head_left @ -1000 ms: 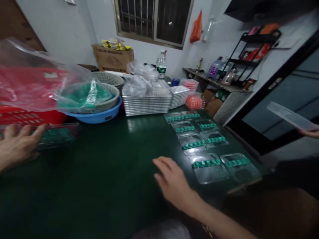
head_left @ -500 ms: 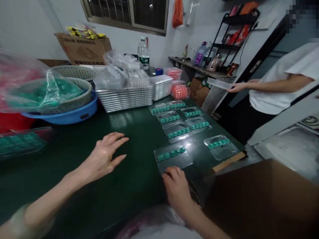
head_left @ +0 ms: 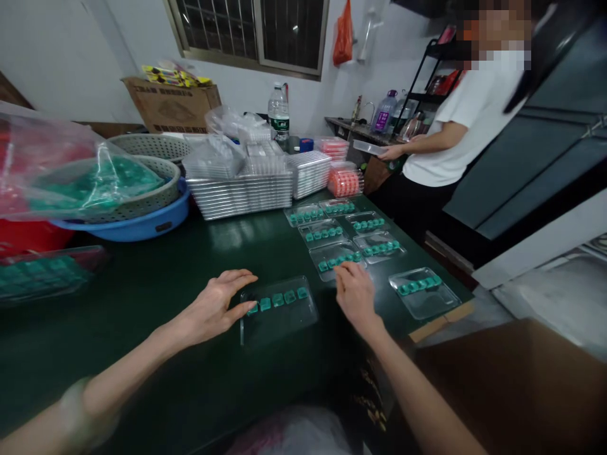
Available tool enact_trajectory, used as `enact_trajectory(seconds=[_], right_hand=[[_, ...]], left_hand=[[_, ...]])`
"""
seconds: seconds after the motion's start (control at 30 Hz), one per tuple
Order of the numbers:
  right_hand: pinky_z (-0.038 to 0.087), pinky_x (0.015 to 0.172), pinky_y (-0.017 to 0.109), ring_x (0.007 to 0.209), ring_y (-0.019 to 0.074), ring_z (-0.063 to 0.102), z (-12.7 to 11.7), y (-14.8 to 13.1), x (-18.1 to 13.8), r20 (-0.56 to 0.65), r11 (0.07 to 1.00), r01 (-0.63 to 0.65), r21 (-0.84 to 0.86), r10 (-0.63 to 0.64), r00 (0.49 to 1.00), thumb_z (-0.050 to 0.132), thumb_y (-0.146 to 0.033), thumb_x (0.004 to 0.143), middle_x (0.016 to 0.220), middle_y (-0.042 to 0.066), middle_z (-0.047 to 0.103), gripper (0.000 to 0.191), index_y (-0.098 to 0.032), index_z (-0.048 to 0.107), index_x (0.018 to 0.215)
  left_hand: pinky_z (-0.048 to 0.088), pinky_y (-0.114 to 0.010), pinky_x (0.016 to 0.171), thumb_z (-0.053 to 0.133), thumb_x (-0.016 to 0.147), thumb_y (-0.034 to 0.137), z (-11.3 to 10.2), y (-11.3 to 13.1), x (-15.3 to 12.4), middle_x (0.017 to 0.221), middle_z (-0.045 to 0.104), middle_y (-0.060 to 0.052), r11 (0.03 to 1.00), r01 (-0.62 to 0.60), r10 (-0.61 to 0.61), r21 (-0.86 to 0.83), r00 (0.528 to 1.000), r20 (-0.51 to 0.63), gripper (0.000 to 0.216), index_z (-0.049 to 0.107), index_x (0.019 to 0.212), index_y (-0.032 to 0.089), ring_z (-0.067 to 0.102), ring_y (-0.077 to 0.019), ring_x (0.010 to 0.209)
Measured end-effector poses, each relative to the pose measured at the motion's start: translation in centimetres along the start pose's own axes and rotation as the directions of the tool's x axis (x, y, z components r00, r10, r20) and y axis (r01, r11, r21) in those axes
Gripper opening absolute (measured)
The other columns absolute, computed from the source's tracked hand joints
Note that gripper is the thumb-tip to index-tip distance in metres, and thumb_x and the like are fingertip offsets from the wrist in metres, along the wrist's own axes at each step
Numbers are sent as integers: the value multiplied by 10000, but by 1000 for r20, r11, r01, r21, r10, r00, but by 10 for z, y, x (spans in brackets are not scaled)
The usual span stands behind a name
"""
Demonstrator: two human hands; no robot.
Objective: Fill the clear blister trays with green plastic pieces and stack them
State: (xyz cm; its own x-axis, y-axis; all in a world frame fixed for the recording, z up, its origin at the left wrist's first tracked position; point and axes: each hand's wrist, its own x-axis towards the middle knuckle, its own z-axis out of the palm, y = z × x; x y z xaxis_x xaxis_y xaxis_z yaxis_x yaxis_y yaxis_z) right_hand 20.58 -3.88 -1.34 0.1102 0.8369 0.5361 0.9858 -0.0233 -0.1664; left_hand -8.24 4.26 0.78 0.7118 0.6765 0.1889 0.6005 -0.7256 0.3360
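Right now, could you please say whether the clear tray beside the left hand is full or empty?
Partly filled: the clear tray holds one row of green pieces near its far edge; its nearer part is bare.

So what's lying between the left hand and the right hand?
In the head view, a clear tray bearing five green pieces in a row, then a strip of dark table before the right hand.

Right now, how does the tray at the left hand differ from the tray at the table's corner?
The left tray has the left hand at its side; the corner tray has no hand on it. The left tray's green pieces show gaps; the corner tray's sit closer together. Both are transparent, with one row of green pieces.
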Motion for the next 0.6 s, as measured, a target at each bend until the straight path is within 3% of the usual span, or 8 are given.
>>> enact_trajectory(seconds=[0.07, 0.17, 0.27, 0.4, 0.5, 0.6], right_hand=[[331, 711, 317, 865, 205, 486, 7, 32, 8, 93, 994, 26, -104, -16, 996, 466, -145, 817, 904, 76, 592, 202, -198, 646, 892], [317, 687, 300, 813, 184, 483, 15, 50, 7, 163, 987, 96, -128, -75, 984, 481, -156, 822, 812, 55, 587, 179, -209, 648, 785], [309, 684, 292, 799, 174, 472, 17, 43, -7, 171, 985, 124, -121, -102, 980, 470, -154, 834, 785, 45, 575, 188, -206, 629, 747], [302, 696, 299, 804, 178, 457, 12, 30, -34, 156, 988, 123, -98, -107, 982, 455, -152, 845, 796, 44, 562, 178, -200, 611, 773], [297, 695, 308, 796, 183, 445, 5, 27, -55, 125, 991, 126, -42, -119, 985, 454, -165, 848, 795, 42, 552, 167, -196, 595, 765], [291, 683, 313, 785, 183, 439, -3, 30, -73, 109, 996, 87, -18, -85, 990, 462, -157, 842, 791, 38, 545, 158, -191, 581, 743]], left_hand=[[374, -413, 944, 443, 823, 428, 6, 9, 17, 1261, 489, -97, 999, -20, 20, -35, 1000, 2, 462, 468, 1221, 194, 418, -253, 1173], [369, -396, 947, 480, 805, 394, 15, 31, 51, 1258, 486, -113, 995, -71, 72, -66, 997, 13, 471, 465, 1219, 171, 411, -246, 1178], [362, -393, 942, 568, 732, 389, 28, 60, 87, 1269, 463, -125, 988, -148, 151, -48, 987, 61, 567, 442, 1235, 160, 401, -259, 1178], [326, -459, 938, 697, 532, 485, 52, 96, 124, 1338, 351, -182, 969, -240, 226, 52, 954, 196, 910, 345, 1301, 149, 310, -350, 1229], [264, -522, 944, 714, 439, 543, 68, 117, 140, 1375, 272, -216, 951, -286, 239, 117, 921, 308, 1096, 240, 1355, 172, 204, -422, 1264], [268, -543, 907, 714, 404, 568, 75, 134, 146, 1356, 290, -229, 940, -304, 227, 151, 893, 389, 1144, 207, 1367, 213, 270, -444, 1219]])
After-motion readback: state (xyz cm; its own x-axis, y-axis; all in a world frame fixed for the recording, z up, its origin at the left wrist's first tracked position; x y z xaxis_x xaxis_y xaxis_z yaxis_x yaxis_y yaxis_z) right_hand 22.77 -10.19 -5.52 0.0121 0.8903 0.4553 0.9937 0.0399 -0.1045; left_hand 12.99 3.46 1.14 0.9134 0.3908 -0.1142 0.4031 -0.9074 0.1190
